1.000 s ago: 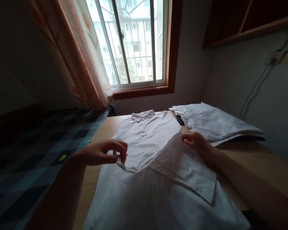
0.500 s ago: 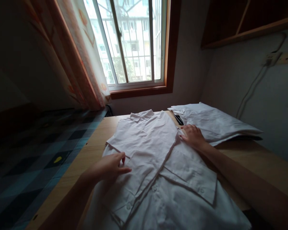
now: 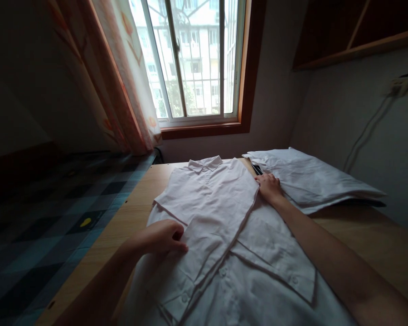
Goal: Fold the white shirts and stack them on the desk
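Note:
A white collared shirt [image 3: 211, 203] lies on the wooden table, its collar toward the window and its sleeves folded in across the body, cuffs with buttons near me. My left hand [image 3: 165, 236] rests on the folded sleeve at the left, fingers loosely curled and the thumb apart from them, with no cloth visible between. At the shirt's right shoulder edge, my right hand [image 3: 270, 186] is closed on the fabric; its thumb is mostly hidden.
Beside my right hand lies another folded white garment [image 3: 319, 176] with something dark under it. The wooden table [image 3: 119, 231] borders a checked cloth surface [image 3: 37, 235] on the left. A window [image 3: 197, 63], curtain [image 3: 112, 81] and wall shelf [image 3: 357, 50] stand beyond.
The view has turned slightly left, shifting everything right. My left fingers have curled in more. My right hand's spread fingers have drawn together at the shirt's shoulder edge.

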A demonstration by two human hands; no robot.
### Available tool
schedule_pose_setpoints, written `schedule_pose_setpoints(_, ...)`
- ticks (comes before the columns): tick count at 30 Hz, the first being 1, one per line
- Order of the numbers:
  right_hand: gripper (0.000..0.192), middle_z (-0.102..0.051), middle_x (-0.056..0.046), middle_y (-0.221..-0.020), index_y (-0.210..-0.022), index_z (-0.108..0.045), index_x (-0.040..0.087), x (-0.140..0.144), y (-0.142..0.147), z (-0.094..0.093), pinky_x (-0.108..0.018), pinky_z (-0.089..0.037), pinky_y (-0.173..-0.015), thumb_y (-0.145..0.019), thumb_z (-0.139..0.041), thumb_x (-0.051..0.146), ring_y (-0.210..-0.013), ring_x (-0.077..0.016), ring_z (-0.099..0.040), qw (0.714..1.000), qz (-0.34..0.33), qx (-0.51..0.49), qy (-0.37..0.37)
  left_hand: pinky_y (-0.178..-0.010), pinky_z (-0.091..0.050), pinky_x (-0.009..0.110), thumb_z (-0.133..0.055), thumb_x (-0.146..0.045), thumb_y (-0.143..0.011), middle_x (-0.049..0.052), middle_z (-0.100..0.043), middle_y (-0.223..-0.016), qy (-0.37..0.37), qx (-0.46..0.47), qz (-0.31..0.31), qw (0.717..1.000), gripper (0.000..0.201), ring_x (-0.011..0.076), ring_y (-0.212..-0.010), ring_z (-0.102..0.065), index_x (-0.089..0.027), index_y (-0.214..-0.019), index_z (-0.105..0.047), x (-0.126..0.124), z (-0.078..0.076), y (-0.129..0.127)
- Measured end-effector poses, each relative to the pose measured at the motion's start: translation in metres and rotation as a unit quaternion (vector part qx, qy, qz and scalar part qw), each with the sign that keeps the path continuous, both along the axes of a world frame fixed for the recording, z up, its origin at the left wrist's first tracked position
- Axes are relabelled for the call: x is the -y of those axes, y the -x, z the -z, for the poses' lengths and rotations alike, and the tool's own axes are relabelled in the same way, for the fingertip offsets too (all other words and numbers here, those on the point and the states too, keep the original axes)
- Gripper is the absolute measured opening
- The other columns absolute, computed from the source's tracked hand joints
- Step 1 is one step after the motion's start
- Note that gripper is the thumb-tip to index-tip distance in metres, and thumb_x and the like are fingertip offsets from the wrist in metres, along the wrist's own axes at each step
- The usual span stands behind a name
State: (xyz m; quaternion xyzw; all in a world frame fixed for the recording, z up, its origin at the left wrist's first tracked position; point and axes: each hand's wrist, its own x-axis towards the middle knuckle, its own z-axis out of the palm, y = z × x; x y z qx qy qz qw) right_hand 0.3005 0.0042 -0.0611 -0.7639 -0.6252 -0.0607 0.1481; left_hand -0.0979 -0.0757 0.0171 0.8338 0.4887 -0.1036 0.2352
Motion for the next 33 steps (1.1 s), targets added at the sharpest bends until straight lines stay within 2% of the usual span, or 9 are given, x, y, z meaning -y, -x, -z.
schedule_pose_setpoints(4,0.035,-0.063,-0.015,-0.119,-0.112,-0.071,0.02,0.0,-0.007,0.004,-0.041,-0.038,-0.092,-0.095,-0.042,0.024,-0.113,-0.0302,-0.05,1.0,-0.004,-0.006,-0.023,-0.05,-0.019,0.027,-0.066,-0.052,-0.071,-0.004,-0.048,-0.058,0.027,0.009,0.012,1.0,0.04,0.012,-0.055,-0.037,-0.019,-0.059,-0.046,-0.003,-0.001,0.0)
schedule_pose_setpoints(9,0.032,-0.063,-0.015,-0.117,-0.108,-0.072,0.019,-0.002,-0.012,0.003,-0.039,-0.042,-0.089,-0.091,-0.045,0.02,-0.111,-0.0298,-0.051,0.999,0.014,-0.018,-0.038,-0.049,-0.02,0.027,-0.062,-0.058,-0.073,-0.003,-0.045,-0.056,0.039,0.006,0.015,0.999,0.045,0.0118,-0.054,-0.035,-0.02,-0.059,-0.044,-0.005,-0.002,0.004)
schedule_pose_setpoints(15,0.034,-0.059,-0.017,-0.118,-0.11,-0.069,0.017,-0.003,-0.01,0.002,-0.038,-0.043,-0.087,-0.089,-0.041,0.013,-0.112,-0.0306,-0.049,0.996,0.037,-0.031,-0.071,-0.046,-0.033,0.024,-0.061,-0.064,-0.07,-0.002,-0.053,-0.054,0.126,0.016,-0.047,0.991,0.047,0.0154,-0.05,-0.053,-0.021,-0.063,-0.045,-0.002,-0.005,0.008)
schedule_pose_setpoints(19,0.037,-0.06,-0.017,-0.119,-0.114,-0.066,0.018,-0.002,-0.006,0.004,-0.04,-0.042,-0.088,-0.091,-0.037,0.011,-0.111,-0.0301,-0.051,0.997,0.034,-0.031,-0.069,-0.044,-0.033,0.024,-0.064,-0.067,-0.065,-0.002,-0.052,-0.052,0.139,0.018,-0.064,0.988,0.05,0.016,-0.049,-0.053,-0.021,-0.062,-0.045,-0.003,-0.004,0.008)
schedule_pose_setpoints(23,0.036,-0.064,-0.013,-0.117,-0.111,-0.07,0.022,-0.003,-0.013,0.004,-0.04,-0.042,-0.091,-0.089,-0.042,0.013,-0.112,-0.0298,-0.053,0.999,0.008,-0.036,-0.035,-0.044,-0.03,0.023,-0.066,-0.066,-0.064,-0.002,-0.051,-0.05,0.116,0.01,-0.052,0.992,0.05,0.0143,-0.048,-0.049,-0.02,-0.06,-0.046,-0.007,0.001,0.008)
schedule_pose_setpoints(26,0.04,-0.067,-0.011,-0.12,-0.115,-0.072,0.021,-0.007,-0.026,-0.006,-0.036,-0.042,-0.096,-0.083,-0.05,0.012,-0.115,-0.0276,-0.056,0.998,-0.044,-0.044,0.019,-0.044,-0.03,0.023,-0.066,-0.066,-0.064,-0.002,-0.052,-0.051,0.116,0.007,-0.046,0.992,0.05,0.0137,-0.048,-0.047,-0.02,-0.06,-0.047,-0.011,0.005,0.01)
schedule_pose_setpoints(28,0.042,-0.068,-0.01,-0.121,-0.116,-0.073,0.018,-0.011,-0.031,-0.016,-0.032,-0.041,-0.1,-0.08,-0.053,0.011,-0.116,-0.0256,-0.057,0.996,-0.078,-0.045,0.028,-0.044,-0.029,0.024,-0.066,-0.066,-0.064,-0.002,-0.052,-0.051,0.12,0.01,-0.047,0.992,0.05,0.0139,-0.048,-0.048,-0.02,-0.06,-0.046,-0.012,0.006,0.011)
schedule_pose_setpoints(31,0.042,-0.065,-0.011,-0.128,-0.117,-0.072,0.014,-0.015,-0.021,-0.022,-0.031,-0.037,-0.107,-0.082,-0.05,0.01,-0.121,-0.0247,-0.056,0.992,-0.12,-0.027,-0.016,-0.045,-0.031,0.024,-0.067,-0.065,-0.063,-0.002,-0.053,-0.051,0.128,0.012,-0.057,0.99,0.05,0.0149,-0.048,-0.05,-0.021,-0.06,-0.046,-0.012,0.006,0.011)
schedule_pose_setpoints(33,0.041,-0.063,-0.012,-0.133,-0.122,-0.069,0.013,-0.017,-0.004,-0.017,-0.032,-0.035,-0.111,-0.088,-0.047,0.014,-0.126,-0.0244,-0.053,0.985,-0.173,-0.007,-0.007,-0.044,-0.031,0.024,-0.068,-0.064,-0.062,-0.002,-0.053,-0.051,0.133,0.01,-0.062,0.989,0.049,0.0155,-0.048,-0.051,-0.021,-0.06,-0.046,-0.01,0.004,0.01)
